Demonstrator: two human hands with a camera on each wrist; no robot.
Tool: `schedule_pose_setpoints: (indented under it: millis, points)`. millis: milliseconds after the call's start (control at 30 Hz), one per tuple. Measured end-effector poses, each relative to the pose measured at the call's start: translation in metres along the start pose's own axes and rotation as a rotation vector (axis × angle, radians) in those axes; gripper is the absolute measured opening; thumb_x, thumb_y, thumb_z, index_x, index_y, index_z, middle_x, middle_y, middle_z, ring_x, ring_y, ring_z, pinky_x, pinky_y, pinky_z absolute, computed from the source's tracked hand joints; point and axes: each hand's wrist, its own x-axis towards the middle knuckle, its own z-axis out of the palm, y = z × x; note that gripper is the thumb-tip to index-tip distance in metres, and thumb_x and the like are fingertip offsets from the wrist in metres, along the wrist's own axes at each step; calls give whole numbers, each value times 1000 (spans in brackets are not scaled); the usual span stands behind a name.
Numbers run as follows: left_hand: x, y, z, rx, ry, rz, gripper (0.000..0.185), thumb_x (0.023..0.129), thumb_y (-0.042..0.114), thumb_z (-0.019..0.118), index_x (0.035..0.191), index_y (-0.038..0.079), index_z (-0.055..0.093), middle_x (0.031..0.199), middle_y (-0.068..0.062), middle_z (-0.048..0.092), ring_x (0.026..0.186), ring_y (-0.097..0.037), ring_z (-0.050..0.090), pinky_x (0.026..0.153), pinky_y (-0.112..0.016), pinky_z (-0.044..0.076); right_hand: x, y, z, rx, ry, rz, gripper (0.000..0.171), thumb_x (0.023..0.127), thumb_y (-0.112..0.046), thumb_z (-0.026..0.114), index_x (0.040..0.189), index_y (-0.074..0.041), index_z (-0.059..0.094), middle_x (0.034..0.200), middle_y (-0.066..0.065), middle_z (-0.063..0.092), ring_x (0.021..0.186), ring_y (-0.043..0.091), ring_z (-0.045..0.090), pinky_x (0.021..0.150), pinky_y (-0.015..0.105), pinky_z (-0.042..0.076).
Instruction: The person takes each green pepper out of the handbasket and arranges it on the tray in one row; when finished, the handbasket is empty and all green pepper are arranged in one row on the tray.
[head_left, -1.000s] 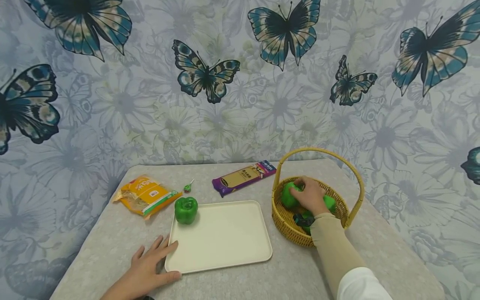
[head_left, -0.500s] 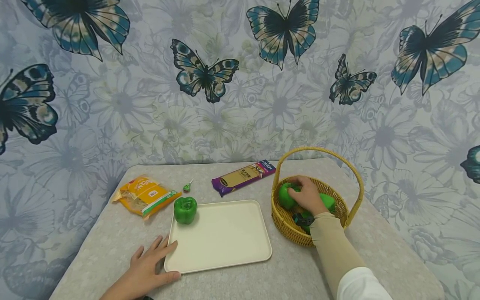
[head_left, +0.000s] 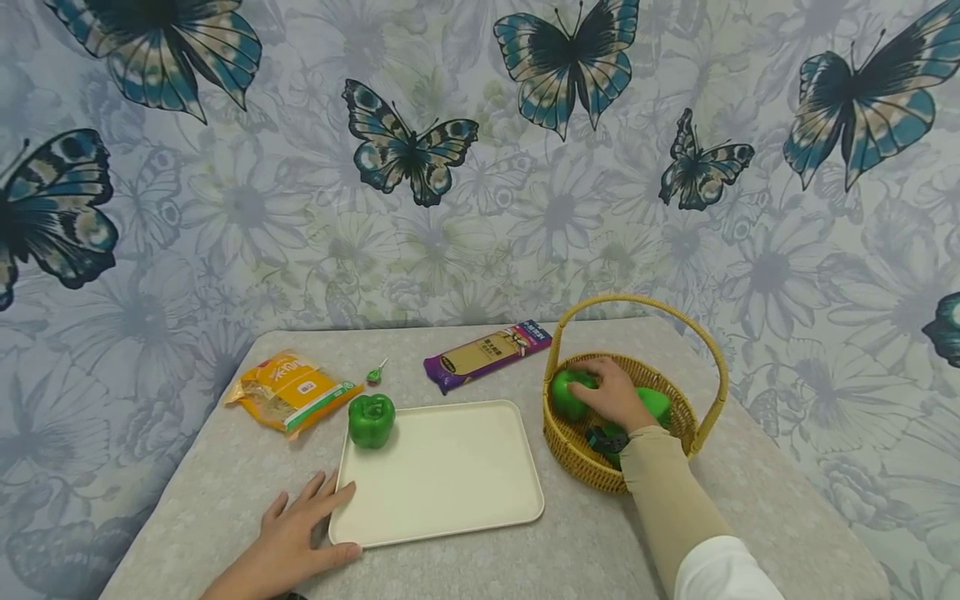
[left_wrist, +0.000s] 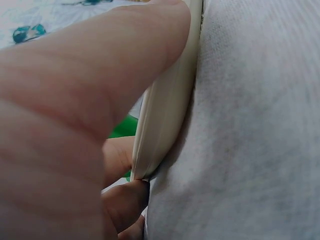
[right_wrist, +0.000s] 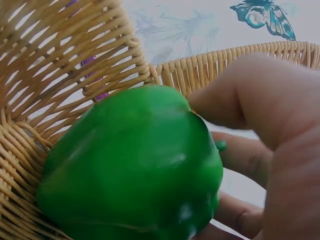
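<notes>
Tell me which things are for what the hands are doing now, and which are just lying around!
Probably part of the job:
green pepper, in the right hand
basket around it
tray, touched by the left hand
other pepper, on the tray

Seemingly just lying about:
orange bag
lollipop
purple packet

The grey surface [head_left: 600, 542] bears a tray [head_left: 450, 475]; right, a basket [head_left: 581, 467]. Farther lie an orange bag [head_left: 296, 387], lollipop [head_left: 374, 377] and purple packet [head_left: 487, 358].
</notes>
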Motion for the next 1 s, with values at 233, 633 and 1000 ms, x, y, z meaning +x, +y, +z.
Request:
schedule_pose_setpoints:
  millis: [233,633,1000]
  points:
    - [1,1,0,-4,4,4,89,69,70,61,139,18,45,146,-22,29,135,-43,15,94,-68,0,0,-3,0,-6,-31,-8,55,79,-50,67,125,-21,59,125,7,49,111,29,48,89,51,41]
    - [2,-1,-2,2,5,10,89,70,70,61,140,18,44,146,-22,29,135,-44,15,93,-69,1,6,0,-2,22,30,3,48,82,-45,67,123,-22,59,127,4,53,118,29,46,94,50,39]
    - [2,-4,-1,-12,-15,-8,89,70,71,60,140,19,43,147,-20,28,136,-43,12,94,-68,-1,4,-12,-22,49,74,-60,51,81,-48,67,124,-20,59,128,7,52,109,29,52,82,47,47]
